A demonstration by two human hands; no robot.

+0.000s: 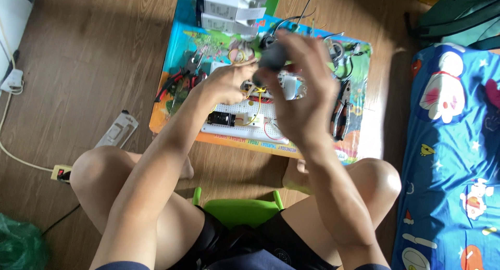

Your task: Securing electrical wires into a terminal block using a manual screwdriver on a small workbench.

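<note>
I sit over a low, colourful printed table (172, 46). A white breadboard (229, 125) with coloured jumper wires and a small black module lies on it. My left hand (225, 83) hovers over the breadboard, fingers pinched on a thin yellow wire (257, 104). My right hand (302, 90) is raised above the table and blurred by motion. It grips a small dark grey rounded object (273, 55) with thin wires trailing from it.
Pliers (341, 111) lie right of the breadboard, red-handled cutters (177, 80) left of it. White boxes (232, 7) stand at the table's far end. A power strip (62, 172) and cable lie on the wood floor at left. A blue cartoon-print blanket (453, 145) is at right.
</note>
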